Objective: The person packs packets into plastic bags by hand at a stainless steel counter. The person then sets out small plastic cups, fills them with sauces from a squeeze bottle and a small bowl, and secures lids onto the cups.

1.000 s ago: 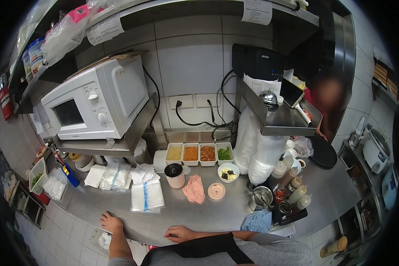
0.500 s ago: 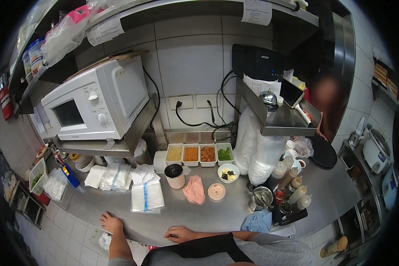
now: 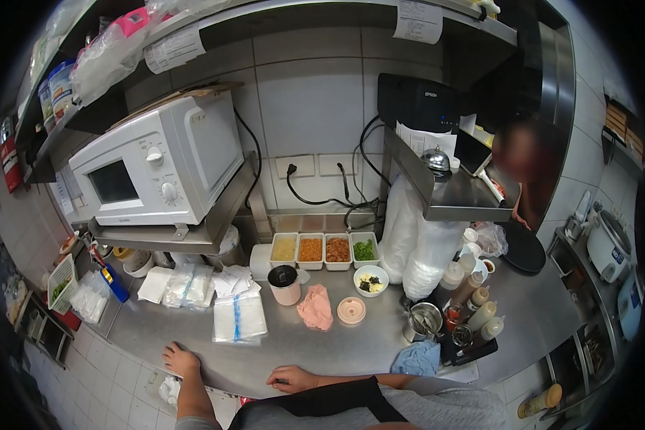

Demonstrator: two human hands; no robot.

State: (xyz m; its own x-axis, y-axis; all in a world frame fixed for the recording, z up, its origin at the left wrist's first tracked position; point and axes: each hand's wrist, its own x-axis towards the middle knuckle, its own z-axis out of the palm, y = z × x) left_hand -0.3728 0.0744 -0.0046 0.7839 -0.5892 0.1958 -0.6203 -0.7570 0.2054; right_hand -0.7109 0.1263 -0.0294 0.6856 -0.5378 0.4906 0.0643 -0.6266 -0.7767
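My left hand [image 3: 182,360] rests on the front edge of the steel counter [image 3: 158,328], fingers spread and holding nothing. Further right, my right hand [image 3: 292,379] lies on the same edge with its fingers curled in; what is inside them, if anything, is hidden. Beyond the hands are a stack of clear plastic bags [image 3: 239,319], a pink cup with a dark inside [image 3: 285,291], a crumpled pink cloth [image 3: 315,308] and a round pink lid [image 3: 351,311]. A white bowl [image 3: 370,281] with pale and black food stands behind the lid.
Several white tubs [image 3: 309,250] of chopped food line the wall. A microwave [image 3: 158,161] sits on a raised shelf at left. At right are squeeze bottles [image 3: 483,313], a metal pot [image 3: 424,321], a blue cloth [image 3: 416,357] and a black round tray [image 3: 523,247]. Another person [image 3: 527,154] stands behind the opening.
The other person's head at the right has shifted slightly left. My camera view has moved a little; both my hands stay where they were.
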